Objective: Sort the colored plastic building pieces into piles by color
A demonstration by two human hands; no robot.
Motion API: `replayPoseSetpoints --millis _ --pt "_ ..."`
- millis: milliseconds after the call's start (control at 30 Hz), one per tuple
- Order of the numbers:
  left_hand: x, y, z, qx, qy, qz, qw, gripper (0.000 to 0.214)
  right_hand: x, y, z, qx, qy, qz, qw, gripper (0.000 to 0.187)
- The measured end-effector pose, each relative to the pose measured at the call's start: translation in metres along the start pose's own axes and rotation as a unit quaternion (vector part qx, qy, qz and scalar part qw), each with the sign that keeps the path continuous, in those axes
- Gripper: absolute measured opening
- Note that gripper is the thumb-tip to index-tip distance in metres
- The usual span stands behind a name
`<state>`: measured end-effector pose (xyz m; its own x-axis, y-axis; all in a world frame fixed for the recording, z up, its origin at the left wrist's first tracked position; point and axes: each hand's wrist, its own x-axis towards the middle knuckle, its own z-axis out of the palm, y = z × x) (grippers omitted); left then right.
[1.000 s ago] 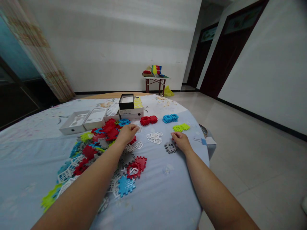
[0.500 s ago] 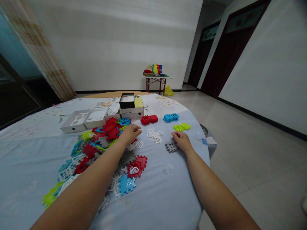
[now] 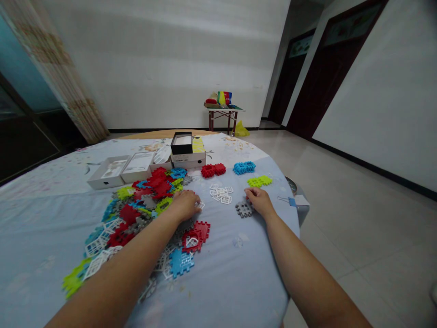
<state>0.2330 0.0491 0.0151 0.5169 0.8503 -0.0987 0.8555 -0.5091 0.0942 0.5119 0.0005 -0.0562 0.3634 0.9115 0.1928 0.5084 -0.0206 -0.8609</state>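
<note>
My left hand (image 3: pixel 186 205) is lowered, palm down, at the right edge of a heap of plastic interlocking pieces (image 3: pixel 160 187) in red, blue, green, grey and white. Its fingers bend down beside a white lattice piece (image 3: pixel 201 206); whether they grip it is hidden. On the right side of the table rests my right hand (image 3: pixel 259 202), thumb and fingers drawn together in a pinch, with anything between them too small to make out. A grey notched piece (image 3: pixel 244 209) lies against its left side. Between the hands is a small group of white lattice pieces (image 3: pixel 221 193).
Beyond the hands stand red (image 3: pixel 213 170), blue (image 3: pixel 244 167) and green (image 3: pixel 260 181) groups of pieces. Open white boxes (image 3: pixel 105 182) and a black box (image 3: pixel 181 149) line the back. A blue-grey clip (image 3: pixel 292 201) sits near the table's right edge.
My left hand has come down and slightly toward me onto the white pieces at the heap's edge. My right hand has stayed in place.
</note>
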Motion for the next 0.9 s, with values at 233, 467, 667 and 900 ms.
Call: replayPoseSetpoints --millis 233,467,667,900 --pt "-0.002 0.001 0.005 0.007 0.032 -0.018 0.999 0.026 0.001 -0.001 0.000 -0.004 -0.004 -0.004 1.000 0.032" --pt "-0.005 0.009 0.000 -0.025 0.109 -0.019 0.994 0.036 0.002 0.004 0.000 -0.005 -0.005 -0.016 1.000 0.032" --pt "0.015 0.020 -0.003 -0.137 0.130 -0.068 0.980 0.039 0.003 0.007 0.000 -0.008 -0.008 -0.015 1.000 0.035" --pt "0.043 0.036 -0.001 -0.252 0.136 -0.032 0.958 0.042 0.002 0.008 0.000 0.008 -0.018 -0.002 1.000 0.039"
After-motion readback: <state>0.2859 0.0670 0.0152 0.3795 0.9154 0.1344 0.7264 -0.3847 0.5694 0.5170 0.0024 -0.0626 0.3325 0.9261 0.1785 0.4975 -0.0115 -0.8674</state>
